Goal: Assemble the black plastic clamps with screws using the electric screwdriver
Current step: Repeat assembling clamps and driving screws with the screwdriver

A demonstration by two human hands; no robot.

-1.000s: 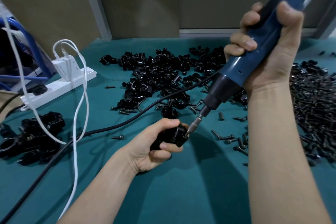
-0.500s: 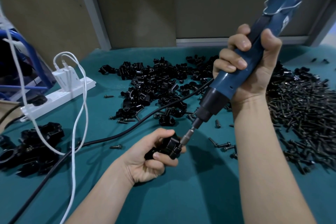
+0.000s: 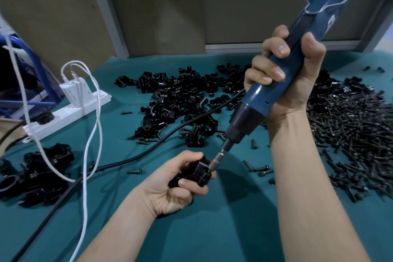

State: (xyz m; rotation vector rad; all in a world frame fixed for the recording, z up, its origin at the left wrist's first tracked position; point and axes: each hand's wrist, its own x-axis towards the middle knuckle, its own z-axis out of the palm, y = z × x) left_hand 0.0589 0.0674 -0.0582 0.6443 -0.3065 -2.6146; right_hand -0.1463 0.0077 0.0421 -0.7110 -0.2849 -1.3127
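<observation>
While the left hand [image 3: 168, 191] curls its grip snug round the small clamp [image 3: 194, 173] at 6 o'clock, seemingly rigid and light, the right hand [image 3: 291, 83] fists the heavier-looking electric screwdriver [image 3: 255, 102] mid-barrel, bit meeting the clamp from 1 o'clock.

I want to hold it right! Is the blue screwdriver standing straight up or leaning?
Leaning. The electric screwdriver slants: top up-right, bit down-left on the black clamp that the left hand holds; the right hand grips it.
</observation>
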